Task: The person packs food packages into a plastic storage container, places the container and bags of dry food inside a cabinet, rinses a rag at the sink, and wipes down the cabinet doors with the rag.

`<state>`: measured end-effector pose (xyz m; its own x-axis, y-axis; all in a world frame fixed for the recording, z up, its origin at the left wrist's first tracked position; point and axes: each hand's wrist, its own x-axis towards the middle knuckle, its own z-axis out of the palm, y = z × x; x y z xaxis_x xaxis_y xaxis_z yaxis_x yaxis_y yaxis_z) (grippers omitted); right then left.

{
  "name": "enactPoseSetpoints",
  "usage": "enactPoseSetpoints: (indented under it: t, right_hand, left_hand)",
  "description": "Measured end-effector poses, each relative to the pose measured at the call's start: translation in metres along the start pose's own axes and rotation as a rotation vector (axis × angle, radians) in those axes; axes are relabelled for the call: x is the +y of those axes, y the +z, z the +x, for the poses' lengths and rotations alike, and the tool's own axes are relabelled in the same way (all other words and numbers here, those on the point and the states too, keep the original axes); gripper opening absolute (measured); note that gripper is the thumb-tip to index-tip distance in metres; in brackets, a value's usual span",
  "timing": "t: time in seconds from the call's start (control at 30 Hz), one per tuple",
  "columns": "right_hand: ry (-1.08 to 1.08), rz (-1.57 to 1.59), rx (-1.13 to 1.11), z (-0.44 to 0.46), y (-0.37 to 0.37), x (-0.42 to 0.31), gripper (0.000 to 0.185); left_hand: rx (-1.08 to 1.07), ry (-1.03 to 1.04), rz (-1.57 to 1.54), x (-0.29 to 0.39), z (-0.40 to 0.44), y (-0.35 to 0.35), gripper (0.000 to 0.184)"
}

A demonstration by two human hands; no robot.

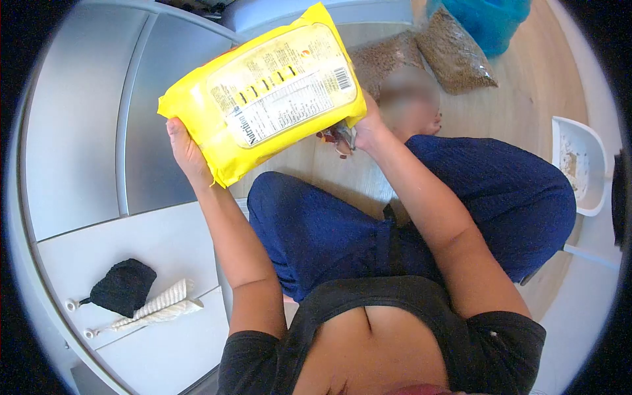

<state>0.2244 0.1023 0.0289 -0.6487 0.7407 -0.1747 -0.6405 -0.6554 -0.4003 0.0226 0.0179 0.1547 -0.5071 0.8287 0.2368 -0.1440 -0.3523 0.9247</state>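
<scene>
Left hand [186,150] and right hand [370,124] grip opposite ends of a yellow food packet [270,99], fingers closed against it, mostly hidden

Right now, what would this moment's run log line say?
left hand: grips yellow package | right hand: at its right side | nutrition label: faces camera | brown-filled bags: on floor

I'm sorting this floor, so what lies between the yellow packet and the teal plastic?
One bag of brown pellets, then a second bag, in the head view.
</scene>
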Motion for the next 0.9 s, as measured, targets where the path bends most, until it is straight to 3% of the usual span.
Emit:
enactPoseSetpoints:
  t: [0.1,0.23,0.33,0.43,0.6,0.83,0.9]
  right_hand:
    - [-0.167,0.031,0.109,0.009,0.003,0.007,0.038]
    - [-0.130,-0.062,0.072,0.005,0.004,0.001,0.041]
    - [-0.217,-0.192,0.125,-0.002,0.013,-0.009,0.040]
    - [-0.068,-0.058,0.025,-0.002,0.005,-0.021,0.055]
    - [-0.059,-0.257,-0.088,-0.003,-0.006,-0.022,0.081]
    - [-0.061,-0.355,-0.232,-0.003,-0.012,-0.026,0.088]
    - [-0.064,-0.326,-0.270,-0.006,-0.010,-0.027,0.073]
  left_hand:
    - [-0.020,0.020,-0.022,-0.001,0.001,0.001,0.047]
    - [-0.017,0.053,0.093,-0.004,0.005,-0.010,0.046]
    - [-0.053,0.060,0.072,-0.005,0.010,-0.015,0.045]
    - [-0.067,0.082,0.152,-0.003,0.013,-0.015,0.044]
    - [-0.057,0.073,0.249,-0.004,0.023,-0.021,0.046]
    - [-0.019,0.009,0.283,-0.002,0.038,-0.032,0.046]
    - [-0.017,0.002,0.268,0.001,0.040,-0.030,0.040]
